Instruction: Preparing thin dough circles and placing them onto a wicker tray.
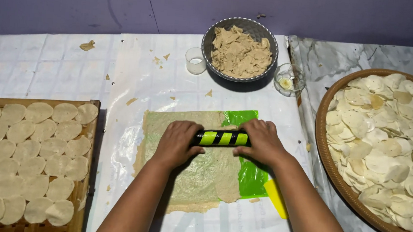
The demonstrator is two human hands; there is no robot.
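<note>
Here 2 hands, left [177, 140] & right [262, 141], grip striped roller [220, 138] on dough sheet [202, 172]; grey bowl [211, 39] w/ dough scraps [241, 52].

Roller [221, 138] on dough sheet [197, 169] (tray [83, 189] left, basket [322, 154] right).

Light even and fairly dim, from overhead; colours muted. Soft shadow beneath the grey patterned bowl of dough scraps [240, 49] and under both forearms. Mild sheen on the clear plastic table covering [136, 66]. Focus sharp centre; slight softness toward edges.
</note>
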